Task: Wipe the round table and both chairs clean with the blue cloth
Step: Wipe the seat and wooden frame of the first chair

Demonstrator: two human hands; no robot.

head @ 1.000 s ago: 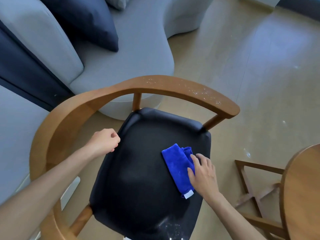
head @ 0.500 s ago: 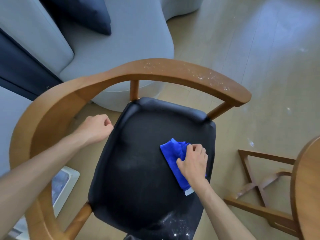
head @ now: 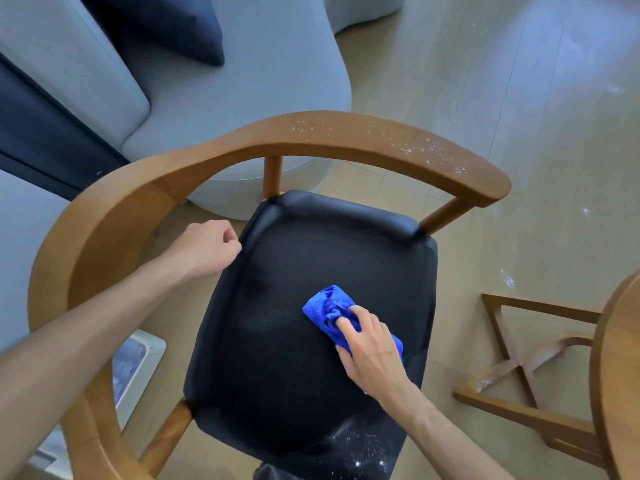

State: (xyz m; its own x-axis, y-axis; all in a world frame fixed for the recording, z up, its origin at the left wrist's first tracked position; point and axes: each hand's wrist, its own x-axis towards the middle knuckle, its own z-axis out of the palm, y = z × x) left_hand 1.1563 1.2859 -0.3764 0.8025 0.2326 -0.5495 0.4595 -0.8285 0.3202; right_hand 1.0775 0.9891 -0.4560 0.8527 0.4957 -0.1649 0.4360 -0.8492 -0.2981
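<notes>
**Chair seat getting wiped, armrest dusty**

Pale wood-look floor (head: 485, 81) is seen all around, with a few white specks scattered on it. A grey sofa (head: 242, 91) is parked at the top left, and a dark blue cushion (head: 173, 26) is lying on it. A white-edged item is partly seen on the floor at the lower left, under the chair's arm; what it is can't be told.

The chair (head: 138, 202) is seen from above: curved wooden rail wrapped around a black padded seat (head: 294, 358). The right end of the rail is dusted with white crumbs, and another patch of specks is spread on the near edge of the seat.

The cloth (head: 325, 308) is bunched up on the right half of the seat, and it's being pressed down by the right hand (head: 370, 351), fingers curled into its folds so it's gripped. Part of the cloth is hidden under the palm.

The left hand (head: 204, 251) is clenched into a loose fist with nothing held, set at the seat's left edge, inside the rail.

The table (head: 620, 375) is cut off at the right edge, only a rim of wood shown, with its crossed wooden base (head: 519, 368) seen on the floor beside the chair.
</notes>
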